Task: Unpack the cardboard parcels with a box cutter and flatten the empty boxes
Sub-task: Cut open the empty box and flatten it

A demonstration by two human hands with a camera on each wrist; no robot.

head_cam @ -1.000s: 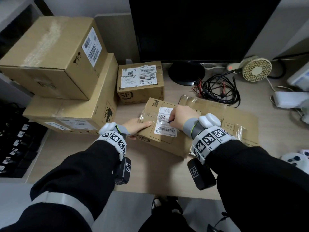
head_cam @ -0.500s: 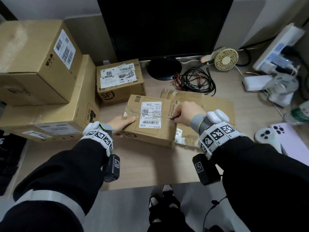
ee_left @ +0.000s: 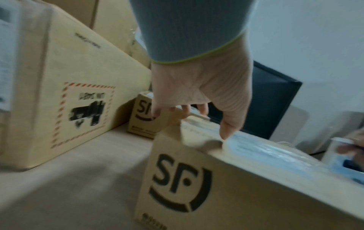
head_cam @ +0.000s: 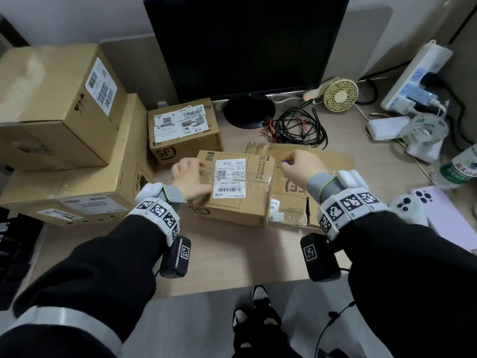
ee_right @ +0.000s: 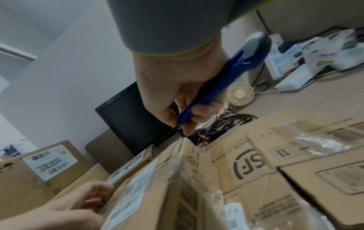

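Note:
A small taped SF parcel (head_cam: 240, 192) with a white label lies mid-desk. My left hand (head_cam: 191, 177) sits on its left end. In the left wrist view this hand (ee_left: 197, 118) curls its fingers over the parcel's (ee_left: 226, 179) left edge, with the thumb on top. My right hand (head_cam: 291, 164) hovers just right of the parcel, over a flattened cardboard box (head_cam: 333, 169). It grips a blue box cutter (ee_right: 216, 87) in a fist (ee_right: 183, 123), tip down near the parcel's (ee_right: 157, 194) far right corner. The blade is not visible.
Two big boxes (head_cam: 59, 104) are stacked at the left. Another SF box (head_cam: 184, 130) stands behind the parcel. A monitor (head_cam: 245, 42), cable tangle (head_cam: 296, 125), fan (head_cam: 340, 94) and power strip (head_cam: 418, 76) are at the back. A controller (head_cam: 407, 205), phone (head_cam: 444, 210) and bottle (head_cam: 462, 169) sit at the right.
My right hand drew the cutter from the label across the top and off the parcel's right edge. My left hand shifted from the parcel's left side onto its top. The parcel turned squarer.

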